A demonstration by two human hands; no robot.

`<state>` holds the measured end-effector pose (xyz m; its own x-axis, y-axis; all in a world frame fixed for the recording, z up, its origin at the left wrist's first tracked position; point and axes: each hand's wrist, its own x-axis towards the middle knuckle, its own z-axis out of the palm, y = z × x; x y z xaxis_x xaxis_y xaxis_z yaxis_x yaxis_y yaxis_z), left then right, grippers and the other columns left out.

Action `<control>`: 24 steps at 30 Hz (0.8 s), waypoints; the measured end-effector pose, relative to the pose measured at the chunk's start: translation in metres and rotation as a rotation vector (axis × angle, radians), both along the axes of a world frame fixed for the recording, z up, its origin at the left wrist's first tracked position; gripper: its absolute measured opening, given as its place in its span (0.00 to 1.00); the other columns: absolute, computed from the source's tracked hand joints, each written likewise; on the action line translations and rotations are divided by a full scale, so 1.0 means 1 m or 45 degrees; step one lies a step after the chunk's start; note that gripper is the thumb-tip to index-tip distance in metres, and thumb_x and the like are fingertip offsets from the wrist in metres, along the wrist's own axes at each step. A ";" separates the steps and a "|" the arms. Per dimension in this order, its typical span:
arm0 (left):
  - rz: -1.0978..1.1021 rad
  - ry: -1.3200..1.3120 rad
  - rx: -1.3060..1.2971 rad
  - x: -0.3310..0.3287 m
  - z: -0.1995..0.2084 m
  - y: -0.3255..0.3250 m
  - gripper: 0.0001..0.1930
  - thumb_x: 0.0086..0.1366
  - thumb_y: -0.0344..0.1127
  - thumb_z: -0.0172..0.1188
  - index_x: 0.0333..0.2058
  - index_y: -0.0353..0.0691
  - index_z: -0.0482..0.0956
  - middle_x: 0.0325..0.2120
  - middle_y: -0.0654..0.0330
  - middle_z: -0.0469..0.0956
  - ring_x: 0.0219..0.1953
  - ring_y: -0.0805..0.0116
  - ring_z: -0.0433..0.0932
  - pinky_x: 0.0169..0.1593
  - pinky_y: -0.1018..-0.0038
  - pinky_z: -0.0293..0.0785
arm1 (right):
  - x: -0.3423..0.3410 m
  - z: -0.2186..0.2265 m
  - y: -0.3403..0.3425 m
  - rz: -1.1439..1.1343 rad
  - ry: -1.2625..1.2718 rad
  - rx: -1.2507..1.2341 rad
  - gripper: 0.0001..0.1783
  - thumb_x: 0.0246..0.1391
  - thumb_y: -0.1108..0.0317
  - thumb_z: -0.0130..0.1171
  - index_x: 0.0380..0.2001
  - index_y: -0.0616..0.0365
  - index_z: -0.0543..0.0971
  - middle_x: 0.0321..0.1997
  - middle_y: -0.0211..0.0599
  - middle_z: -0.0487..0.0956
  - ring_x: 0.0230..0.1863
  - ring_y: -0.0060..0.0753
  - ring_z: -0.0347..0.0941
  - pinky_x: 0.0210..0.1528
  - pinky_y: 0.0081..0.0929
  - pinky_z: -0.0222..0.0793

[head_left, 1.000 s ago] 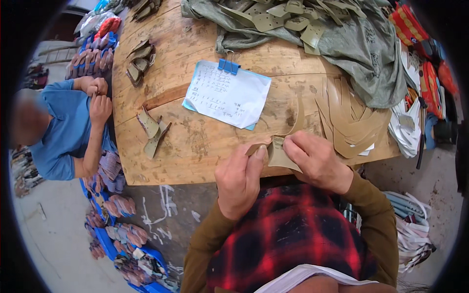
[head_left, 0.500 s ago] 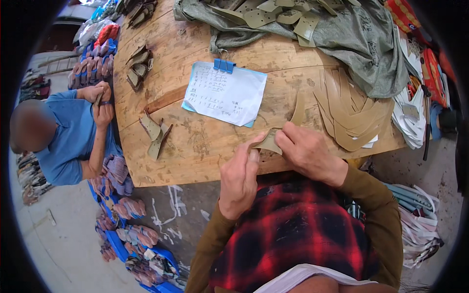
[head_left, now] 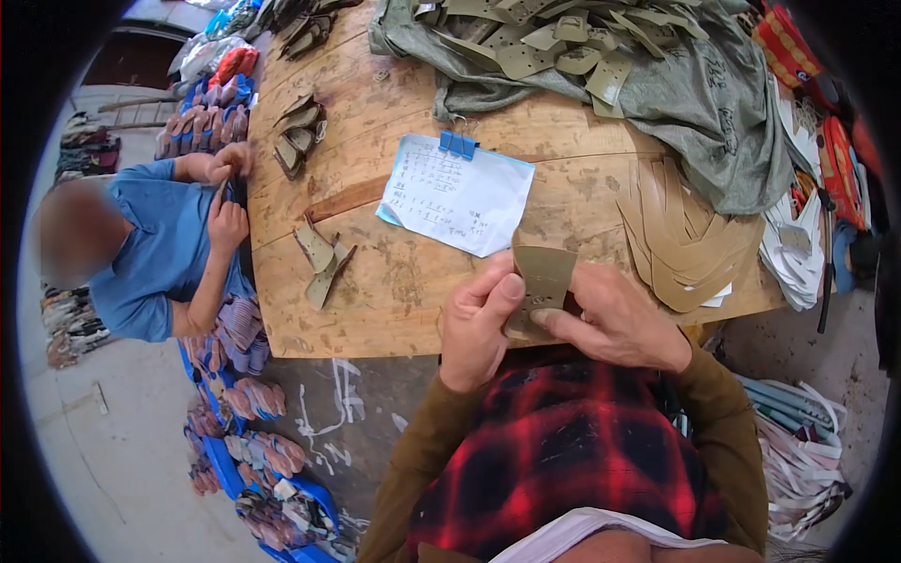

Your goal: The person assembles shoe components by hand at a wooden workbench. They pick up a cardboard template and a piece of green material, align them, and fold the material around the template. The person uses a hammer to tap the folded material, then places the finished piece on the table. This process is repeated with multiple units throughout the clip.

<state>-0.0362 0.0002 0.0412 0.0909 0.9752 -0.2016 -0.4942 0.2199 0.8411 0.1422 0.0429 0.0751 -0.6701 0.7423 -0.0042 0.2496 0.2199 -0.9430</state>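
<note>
Along the near edge of the wooden tabletop [head_left: 394, 314], the left hand [head_left: 481, 324] pinches an olive piece [head_left: 547, 270] by its left side, while the right hand [head_left: 627, 317] grips it lower, thumb across the front. It's held up between them, just nearside of a clipped white paper [head_left: 460, 197]; curved tan strips [head_left: 690, 246] lie rightward.

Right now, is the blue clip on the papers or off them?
On: the blue clip sits across the upper edge of the papers, its body partly covering them.
</note>
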 end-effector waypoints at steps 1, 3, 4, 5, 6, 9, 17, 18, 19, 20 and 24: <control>0.061 0.270 0.127 -0.001 -0.009 0.000 0.15 0.72 0.37 0.53 0.48 0.32 0.77 0.41 0.61 0.79 0.42 0.76 0.74 0.46 0.79 0.69 | 0.000 0.001 -0.002 0.017 -0.065 -0.029 0.21 0.51 0.74 0.56 0.50 0.65 0.70 0.38 0.53 0.75 0.43 0.59 0.73 0.43 0.45 0.69; 0.105 0.535 0.224 -0.002 -0.014 0.003 0.13 0.72 0.37 0.53 0.44 0.33 0.79 0.36 0.63 0.77 0.37 0.79 0.72 0.41 0.81 0.68 | -0.004 -0.014 -0.010 -0.027 -0.006 0.057 0.22 0.51 0.73 0.57 0.50 0.65 0.70 0.38 0.53 0.75 0.42 0.59 0.72 0.42 0.44 0.68; 0.088 0.528 0.194 -0.003 -0.012 0.007 0.12 0.72 0.37 0.54 0.42 0.34 0.79 0.33 0.64 0.76 0.34 0.80 0.70 0.38 0.82 0.66 | -0.006 -0.022 -0.013 -0.047 0.025 0.097 0.22 0.50 0.73 0.58 0.50 0.64 0.70 0.38 0.53 0.75 0.41 0.58 0.72 0.42 0.44 0.68; 0.070 0.521 0.164 -0.003 -0.010 0.012 0.11 0.71 0.37 0.54 0.39 0.35 0.80 0.31 0.65 0.75 0.31 0.81 0.68 0.36 0.83 0.65 | -0.006 -0.028 -0.014 -0.058 0.020 0.107 0.21 0.50 0.73 0.58 0.49 0.64 0.70 0.38 0.53 0.74 0.40 0.59 0.71 0.42 0.44 0.68; 0.036 0.460 0.149 -0.005 -0.011 0.018 0.11 0.72 0.37 0.53 0.37 0.34 0.78 0.31 0.63 0.76 0.33 0.79 0.70 0.39 0.81 0.66 | -0.007 -0.033 -0.015 -0.062 0.012 0.114 0.21 0.50 0.74 0.58 0.48 0.64 0.70 0.38 0.53 0.74 0.39 0.59 0.71 0.41 0.45 0.67; -0.007 0.215 0.055 0.000 -0.002 0.030 0.12 0.72 0.36 0.50 0.30 0.34 0.73 0.29 0.60 0.74 0.35 0.75 0.72 0.46 0.76 0.69 | -0.009 -0.034 -0.014 -0.103 0.027 0.140 0.18 0.50 0.74 0.59 0.45 0.64 0.70 0.36 0.52 0.73 0.37 0.59 0.70 0.40 0.45 0.67; -0.168 0.445 0.142 -0.014 -0.021 0.008 0.19 0.65 0.28 0.59 0.54 0.34 0.74 0.48 0.53 0.78 0.53 0.64 0.75 0.55 0.71 0.71 | -0.001 -0.032 0.000 -0.064 -0.082 0.397 0.15 0.52 0.77 0.58 0.43 0.64 0.71 0.42 0.50 0.75 0.42 0.54 0.73 0.42 0.38 0.71; -0.222 0.683 0.410 -0.019 -0.028 0.009 0.23 0.60 0.24 0.61 0.55 0.33 0.73 0.51 0.51 0.77 0.54 0.60 0.76 0.55 0.70 0.72 | -0.004 -0.034 -0.002 -0.087 -0.080 0.445 0.16 0.52 0.77 0.59 0.45 0.64 0.71 0.43 0.48 0.76 0.42 0.52 0.73 0.43 0.37 0.72; -0.223 0.913 0.681 -0.025 -0.033 0.010 0.27 0.56 0.20 0.63 0.57 0.33 0.72 0.53 0.48 0.75 0.54 0.56 0.76 0.56 0.68 0.73 | -0.009 -0.035 -0.003 -0.109 -0.077 0.494 0.18 0.52 0.77 0.59 0.48 0.64 0.71 0.44 0.47 0.76 0.42 0.51 0.74 0.43 0.36 0.72; -0.144 0.989 0.748 -0.026 -0.034 0.009 0.28 0.56 0.21 0.63 0.57 0.33 0.71 0.54 0.47 0.75 0.54 0.54 0.76 0.55 0.68 0.74 | -0.014 -0.035 -0.004 -0.131 -0.075 0.544 0.20 0.52 0.77 0.59 0.50 0.64 0.71 0.45 0.45 0.77 0.41 0.49 0.75 0.44 0.35 0.73; -0.008 1.061 0.869 -0.035 -0.023 0.008 0.17 0.64 0.21 0.56 0.52 0.26 0.70 0.57 0.40 0.70 0.55 0.51 0.76 0.56 0.65 0.73 | -0.019 -0.033 -0.011 -0.472 0.247 -0.078 0.18 0.59 0.71 0.57 0.52 0.65 0.74 0.44 0.40 0.79 0.39 0.34 0.77 0.45 0.27 0.72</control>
